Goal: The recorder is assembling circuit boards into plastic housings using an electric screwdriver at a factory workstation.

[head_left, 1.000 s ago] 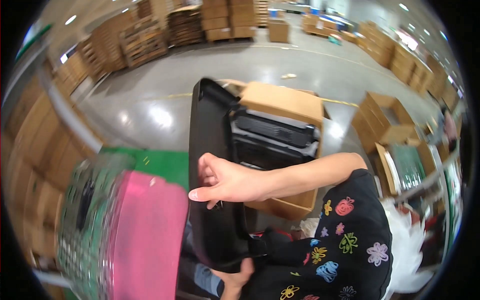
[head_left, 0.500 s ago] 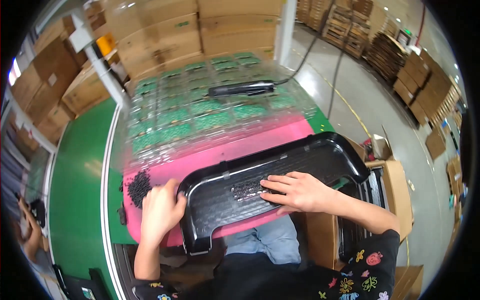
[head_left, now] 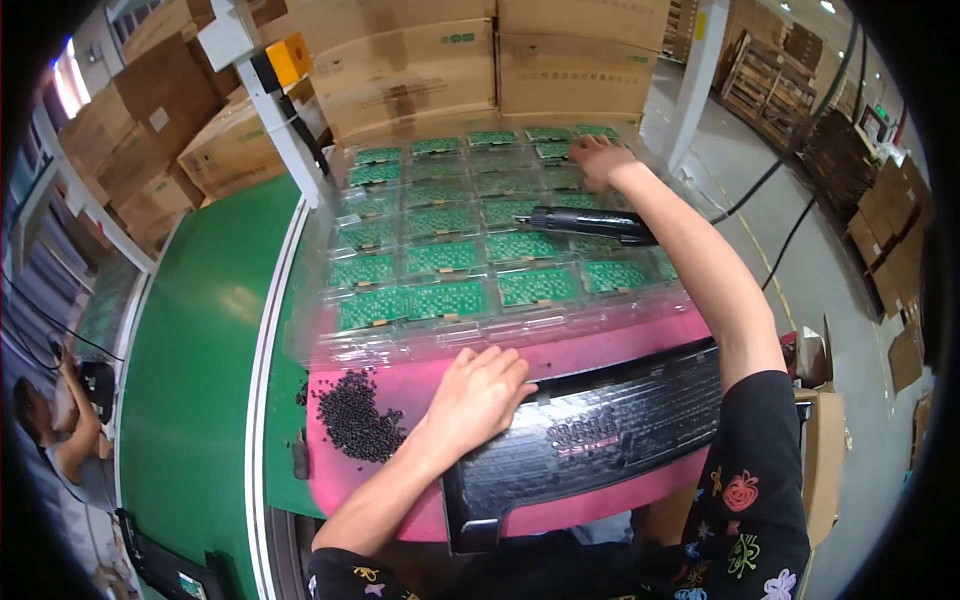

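Note:
A long black plastic housing [head_left: 640, 410] lies tilted on a pink mat [head_left: 590, 508] before me, with a patch of small slots near its middle. My left hand [head_left: 478, 400] is closed at its far left edge, thumb against the plastic. Stretched far forward, my right hand [head_left: 602, 162] is at the back right of a clear tray [head_left: 335, 345] of green circuit boards [head_left: 440, 257]; its fingers are apart over a board there. Whether they touch it is unclear. Below that hand, a black electric screwdriver [head_left: 585, 222] is over the boards, its cord running off right behind my forearm.
Small black pieces like screws [head_left: 360, 420] lie heaped left of the housing, near a small dark tool [head_left: 300, 458]. A green surface [head_left: 200, 350] with a metal rail [head_left: 262, 400] runs along the left. Stacked cartons [head_left: 420, 80] close off the back. Another person [head_left: 70, 440] works far left.
My right hand has left the housing's slotted patch and reached forward to the tray's back right. My left hand has shifted from the housing's left end to its far edge. The view has moved too.

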Action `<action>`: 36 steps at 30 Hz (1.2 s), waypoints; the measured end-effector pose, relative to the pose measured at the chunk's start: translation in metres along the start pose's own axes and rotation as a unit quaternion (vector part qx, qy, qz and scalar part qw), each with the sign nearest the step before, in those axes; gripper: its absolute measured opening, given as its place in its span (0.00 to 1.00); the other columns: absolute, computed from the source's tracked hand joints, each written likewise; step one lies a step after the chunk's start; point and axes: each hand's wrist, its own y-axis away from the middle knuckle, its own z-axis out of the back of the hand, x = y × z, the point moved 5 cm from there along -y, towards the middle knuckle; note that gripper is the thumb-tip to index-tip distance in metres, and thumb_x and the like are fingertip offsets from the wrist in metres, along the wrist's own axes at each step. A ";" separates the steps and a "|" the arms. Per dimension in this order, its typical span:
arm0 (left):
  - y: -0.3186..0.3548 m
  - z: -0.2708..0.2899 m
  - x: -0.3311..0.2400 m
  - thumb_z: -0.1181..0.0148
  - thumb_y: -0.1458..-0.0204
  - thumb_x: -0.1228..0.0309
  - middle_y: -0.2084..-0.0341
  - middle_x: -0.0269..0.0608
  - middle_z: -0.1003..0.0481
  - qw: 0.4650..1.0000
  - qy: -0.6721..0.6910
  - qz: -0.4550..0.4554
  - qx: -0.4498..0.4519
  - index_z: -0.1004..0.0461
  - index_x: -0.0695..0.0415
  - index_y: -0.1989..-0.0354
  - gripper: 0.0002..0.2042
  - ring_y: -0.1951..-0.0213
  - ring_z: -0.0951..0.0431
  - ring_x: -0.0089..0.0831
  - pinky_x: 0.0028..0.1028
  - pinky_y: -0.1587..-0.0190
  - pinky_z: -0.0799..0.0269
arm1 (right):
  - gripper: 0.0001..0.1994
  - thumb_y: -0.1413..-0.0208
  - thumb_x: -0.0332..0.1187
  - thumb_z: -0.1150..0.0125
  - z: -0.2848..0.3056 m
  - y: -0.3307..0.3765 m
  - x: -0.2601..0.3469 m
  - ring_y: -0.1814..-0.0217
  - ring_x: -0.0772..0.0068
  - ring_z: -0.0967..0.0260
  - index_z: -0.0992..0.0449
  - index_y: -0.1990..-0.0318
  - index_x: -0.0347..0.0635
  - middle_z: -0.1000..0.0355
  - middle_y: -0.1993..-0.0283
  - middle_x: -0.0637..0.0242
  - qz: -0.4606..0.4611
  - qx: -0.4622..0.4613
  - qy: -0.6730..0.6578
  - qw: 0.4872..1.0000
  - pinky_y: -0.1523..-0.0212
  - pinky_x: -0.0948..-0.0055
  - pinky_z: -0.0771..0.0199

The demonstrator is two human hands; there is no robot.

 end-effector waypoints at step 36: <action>0.012 0.047 -0.026 0.25 0.69 0.73 0.60 0.46 0.25 0.984 0.063 -0.071 -0.149 0.26 0.61 0.50 0.30 0.57 0.25 0.43 0.36 0.55 0.27 | 0.12 0.57 0.22 0.37 0.076 0.288 0.109 0.57 0.64 0.26 0.22 0.61 0.36 0.23 0.61 0.62 0.305 -0.164 -0.400 0.849 0.56 0.71 0.26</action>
